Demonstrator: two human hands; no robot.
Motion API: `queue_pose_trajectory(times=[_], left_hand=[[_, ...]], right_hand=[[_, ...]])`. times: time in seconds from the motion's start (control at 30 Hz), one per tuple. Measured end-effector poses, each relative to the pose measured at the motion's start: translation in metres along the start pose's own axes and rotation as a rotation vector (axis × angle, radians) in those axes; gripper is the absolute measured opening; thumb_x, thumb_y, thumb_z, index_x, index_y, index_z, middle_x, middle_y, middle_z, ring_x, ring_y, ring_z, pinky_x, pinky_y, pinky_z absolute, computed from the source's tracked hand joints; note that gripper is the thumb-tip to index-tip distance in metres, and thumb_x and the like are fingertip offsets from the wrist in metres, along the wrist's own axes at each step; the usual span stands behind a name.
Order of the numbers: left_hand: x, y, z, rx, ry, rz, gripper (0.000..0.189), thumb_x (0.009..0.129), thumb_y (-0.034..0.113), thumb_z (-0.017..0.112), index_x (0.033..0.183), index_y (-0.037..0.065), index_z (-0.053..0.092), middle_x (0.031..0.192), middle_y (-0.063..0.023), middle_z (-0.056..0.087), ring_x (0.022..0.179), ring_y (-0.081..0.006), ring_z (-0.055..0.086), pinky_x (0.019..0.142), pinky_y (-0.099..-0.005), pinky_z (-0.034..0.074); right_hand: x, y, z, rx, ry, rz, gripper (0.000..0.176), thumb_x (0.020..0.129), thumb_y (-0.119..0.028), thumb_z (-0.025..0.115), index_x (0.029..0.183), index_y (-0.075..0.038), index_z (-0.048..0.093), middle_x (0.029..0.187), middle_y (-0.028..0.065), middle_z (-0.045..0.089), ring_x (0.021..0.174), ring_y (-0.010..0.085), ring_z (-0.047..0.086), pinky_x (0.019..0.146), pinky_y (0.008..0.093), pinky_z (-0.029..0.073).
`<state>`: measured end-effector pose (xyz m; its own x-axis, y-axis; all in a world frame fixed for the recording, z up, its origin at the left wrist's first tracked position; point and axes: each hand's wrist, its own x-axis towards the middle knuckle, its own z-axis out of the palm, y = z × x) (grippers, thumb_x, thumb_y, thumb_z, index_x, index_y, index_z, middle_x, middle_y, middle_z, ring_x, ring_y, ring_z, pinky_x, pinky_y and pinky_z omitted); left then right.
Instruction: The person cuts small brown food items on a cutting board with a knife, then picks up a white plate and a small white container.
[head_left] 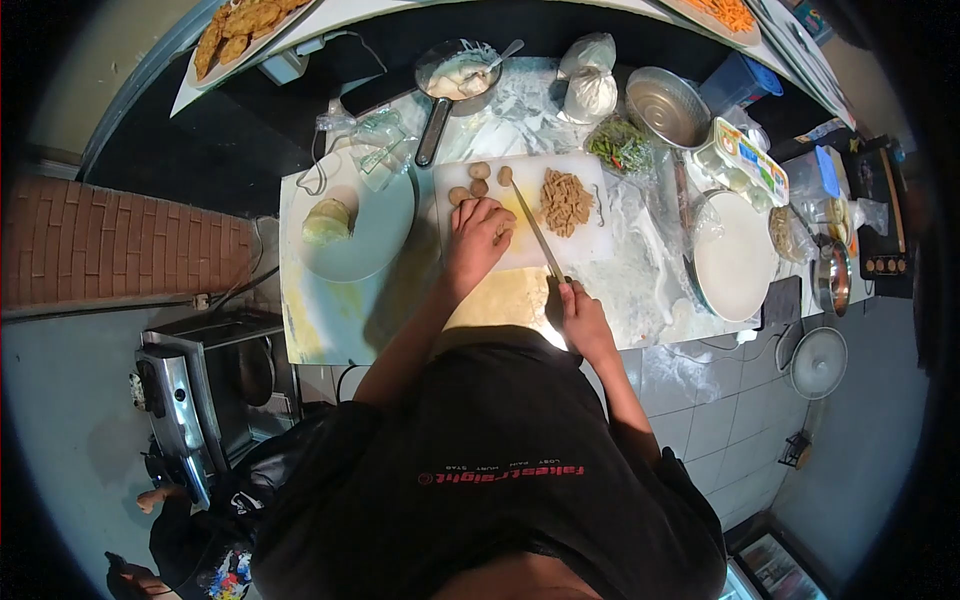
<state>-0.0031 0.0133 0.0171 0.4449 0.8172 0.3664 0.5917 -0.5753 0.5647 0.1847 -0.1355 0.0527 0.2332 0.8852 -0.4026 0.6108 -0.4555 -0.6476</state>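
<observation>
My right hand (583, 318) grips a kitchen knife (538, 232) by its dark handle, and the blade points away across the white cutting board (590, 246). Left of the blade, my left hand (482, 238) rests on the board with its fingers curled down; whatever lies under them is mostly hidden. Several brown meatballs (479, 171) sit just beyond those fingers. One more meatball (505, 175) lies by the knife tip. To the right of the blade is a pile of brown cut strips (566, 203).
A large oval plate (385, 235) with a piece of cabbage (326, 222) stands left. Behind are a pan (458, 75) of white mixture, a white bag (590, 90), a bag of chillies (620, 146) and a metal bowl (668, 105). A white plate (735, 258) lies right. Another person's hand (160, 497) shows lower left.
</observation>
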Motion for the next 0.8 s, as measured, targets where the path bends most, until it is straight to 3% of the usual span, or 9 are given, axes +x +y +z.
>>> queue_pose_trajectory(times=[0.37,0.43,0.8], left_hand=[[-0.005,-0.004,0.010,0.007,-0.002,-0.089,0.013,0.086,0.015,0.073,0.097,0.011,0.069,0.099,-0.0034,0.062,0.103,-0.0267,0.056,0.096,-0.0418,0.040],[-0.005,-0.007,0.009,-0.011,0.076,-0.060,0.015,0.085,0.017,0.075,0.098,0.012,0.070,0.099,-0.0034,0.062,0.101,-0.0261,0.056,0.095,-0.0408,0.040],[-0.005,-0.003,0.020,0.023,0.060,-0.140,0.021,0.082,0.018,0.077,0.100,0.012,0.068,0.107,-0.0029,0.060,0.110,-0.0265,0.053,0.097,-0.0427,0.038]], right_hand=[[0.002,-0.001,0.000,-0.006,0.045,0.035,0.053,0.110,-0.043,0.038,0.125,0.003,0.061,0.097,0.0391,0.066,0.096,0.0572,0.063,0.084,0.0605,0.051],[-0.002,-0.006,-0.004,0.002,-0.020,0.065,0.055,0.110,-0.043,0.039,0.129,0.004,0.060,0.096,0.0386,0.067,0.097,0.0570,0.063,0.084,0.0602,0.051],[0.004,-0.003,0.011,0.055,-0.028,0.055,0.056,0.110,-0.043,0.040,0.128,0.006,0.061,0.093,0.0370,0.068,0.097,0.0551,0.065,0.082,0.0569,0.052]])
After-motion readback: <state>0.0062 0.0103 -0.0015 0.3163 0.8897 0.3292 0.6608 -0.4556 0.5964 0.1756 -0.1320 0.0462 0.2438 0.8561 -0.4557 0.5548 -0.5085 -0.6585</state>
